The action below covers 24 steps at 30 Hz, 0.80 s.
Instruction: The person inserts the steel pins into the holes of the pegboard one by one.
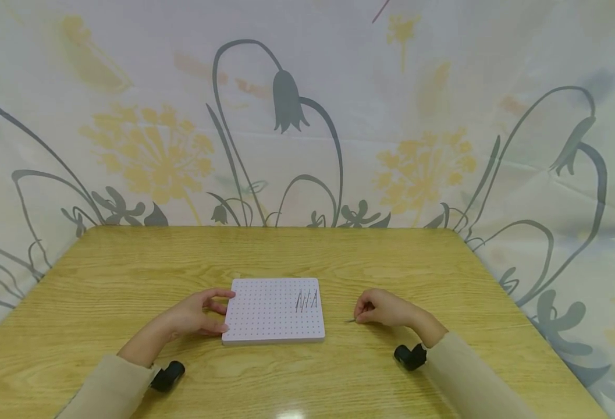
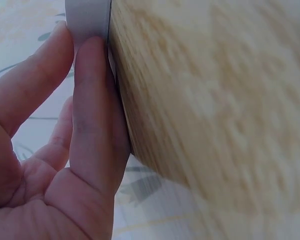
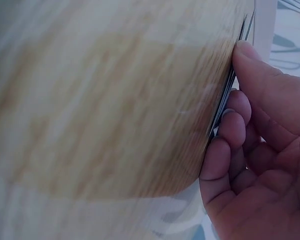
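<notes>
A white pegboard (image 1: 265, 311) with rows of small holes lies flat on the table. At its left edge my left hand (image 1: 202, 311) holds it, the thumb near the front corner and a finger farther back. The left wrist view shows thumb and finger touching the board's pale side (image 2: 88, 20). Several thin dark pins (image 1: 307, 299) show at the board's right part, slanted in this view. Right of the board, my right hand (image 1: 383, 307) pinches a few thin metal pins (image 3: 224, 100) between thumb and curled fingers. Their tips point toward the board, low over the table.
The wooden table (image 1: 265, 250) reaches back to a flower-patterned curtain (image 1: 338, 116), which also hangs on both sides. A black wrist camera (image 1: 168, 375) sits under the left sleeve, and another black camera (image 1: 409, 356) under the right one.
</notes>
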Each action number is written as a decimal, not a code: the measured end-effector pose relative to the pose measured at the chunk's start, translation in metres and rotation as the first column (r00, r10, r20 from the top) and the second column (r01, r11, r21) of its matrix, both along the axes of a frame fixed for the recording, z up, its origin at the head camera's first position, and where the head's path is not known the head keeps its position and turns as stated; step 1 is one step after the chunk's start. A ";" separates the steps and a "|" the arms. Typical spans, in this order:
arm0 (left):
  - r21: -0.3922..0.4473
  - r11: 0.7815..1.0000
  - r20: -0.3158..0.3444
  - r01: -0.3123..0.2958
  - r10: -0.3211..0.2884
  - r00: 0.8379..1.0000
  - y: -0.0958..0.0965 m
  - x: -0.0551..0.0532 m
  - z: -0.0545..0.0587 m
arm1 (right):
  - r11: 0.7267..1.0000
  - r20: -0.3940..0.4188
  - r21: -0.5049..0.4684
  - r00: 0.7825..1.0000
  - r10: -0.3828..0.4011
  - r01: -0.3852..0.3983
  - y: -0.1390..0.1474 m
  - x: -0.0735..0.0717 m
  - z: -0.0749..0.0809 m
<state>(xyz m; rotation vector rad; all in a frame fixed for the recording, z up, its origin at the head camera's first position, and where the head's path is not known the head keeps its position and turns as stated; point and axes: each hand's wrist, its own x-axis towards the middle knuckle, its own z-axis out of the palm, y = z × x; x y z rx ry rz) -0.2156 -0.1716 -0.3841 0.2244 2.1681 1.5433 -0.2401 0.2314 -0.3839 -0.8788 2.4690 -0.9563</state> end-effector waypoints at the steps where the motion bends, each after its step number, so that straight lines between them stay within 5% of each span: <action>1: 0.003 1.000 0.001 0.000 0.000 1.000 0.000 0.000 0.000 | 1.000 -0.002 -0.001 1.000 0.003 -0.003 0.000 0.000 0.000; 12: -0.001 1.000 0.005 -0.007 0.008 1.000 0.001 0.001 0.002 | 1.000 -0.047 -0.002 0.999 -0.001 0.001 0.002 -0.003 -0.002; 24: -0.009 1.000 0.006 -0.012 0.012 1.000 0.002 0.002 0.002 | 0.983 -0.087 -0.151 0.989 -0.117 0.103 -0.009 -0.002 0.001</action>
